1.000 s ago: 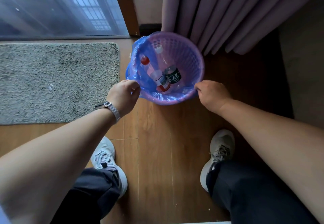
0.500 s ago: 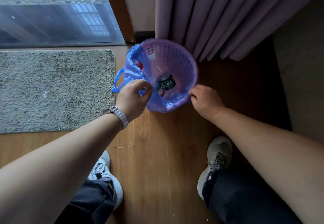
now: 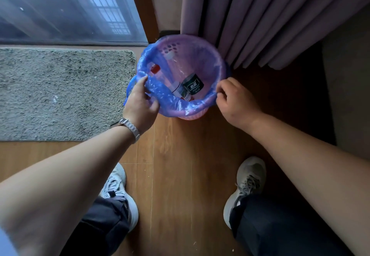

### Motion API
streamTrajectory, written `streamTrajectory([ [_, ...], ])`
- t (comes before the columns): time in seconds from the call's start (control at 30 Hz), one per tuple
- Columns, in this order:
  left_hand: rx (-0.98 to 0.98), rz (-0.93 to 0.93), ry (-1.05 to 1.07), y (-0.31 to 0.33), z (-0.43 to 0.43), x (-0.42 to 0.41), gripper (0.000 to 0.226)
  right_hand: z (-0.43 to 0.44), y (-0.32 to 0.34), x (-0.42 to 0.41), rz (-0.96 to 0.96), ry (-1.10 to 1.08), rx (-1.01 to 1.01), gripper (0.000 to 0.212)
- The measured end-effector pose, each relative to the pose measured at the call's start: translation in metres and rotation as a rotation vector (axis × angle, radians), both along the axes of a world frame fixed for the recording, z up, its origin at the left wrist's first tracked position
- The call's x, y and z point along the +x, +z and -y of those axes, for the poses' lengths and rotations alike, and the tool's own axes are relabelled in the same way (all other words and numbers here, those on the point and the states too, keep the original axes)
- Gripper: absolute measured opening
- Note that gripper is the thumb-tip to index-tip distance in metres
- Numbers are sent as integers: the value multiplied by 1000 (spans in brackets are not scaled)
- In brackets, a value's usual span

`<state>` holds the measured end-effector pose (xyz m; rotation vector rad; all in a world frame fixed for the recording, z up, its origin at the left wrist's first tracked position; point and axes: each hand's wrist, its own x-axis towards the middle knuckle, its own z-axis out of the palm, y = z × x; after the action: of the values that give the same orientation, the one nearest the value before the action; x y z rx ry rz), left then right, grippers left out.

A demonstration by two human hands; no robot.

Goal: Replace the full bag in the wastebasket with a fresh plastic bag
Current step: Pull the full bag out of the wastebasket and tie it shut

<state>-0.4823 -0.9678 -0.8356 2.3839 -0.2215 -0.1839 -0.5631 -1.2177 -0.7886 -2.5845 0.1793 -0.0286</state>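
While left hand [image 3: 140, 103] grips the bag [image 3: 166, 97] at its loose edge and right hand [image 3: 234, 99] pinches the opposite hem, peel both off wastebasket [image 3: 190, 116] rim evenly; lift straight up.

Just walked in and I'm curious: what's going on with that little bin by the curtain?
A person is bent over a purple wastebasket on the wood floor, next to a curtain. Its blue bag holds a red-capped bottle and a green-labelled bottle and has not been lifted out. The left hand grips the bag's edge on one side and the right hand pinches it on the other. No fresh bag is in view.
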Motion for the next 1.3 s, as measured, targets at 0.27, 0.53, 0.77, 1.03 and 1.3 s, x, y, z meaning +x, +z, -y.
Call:
streamTrajectory([
  [0.27, 96, -4, -165, -5, 1, -6, 22, -26, -2, 0, -132, 198, -3, 6],
  [0.53, 68, -43, -296, -2, 18, -21, 14, -33, -18, -1, -164, 164, 14, 6],
  [0.77, 89, -62, -376, -8, 29, -35, 15, -26, -34, -13, -255, 150, 52, 7],
  [1.03, 83, 42, -470, 4, 35, -27, 23, -4, -42, -20, -310, 17, 17, 7],
  [1.3, 165, 225, -252, 12, 17, 9, 31, 19, -31, -19, -110, -169, -5, 16],
])
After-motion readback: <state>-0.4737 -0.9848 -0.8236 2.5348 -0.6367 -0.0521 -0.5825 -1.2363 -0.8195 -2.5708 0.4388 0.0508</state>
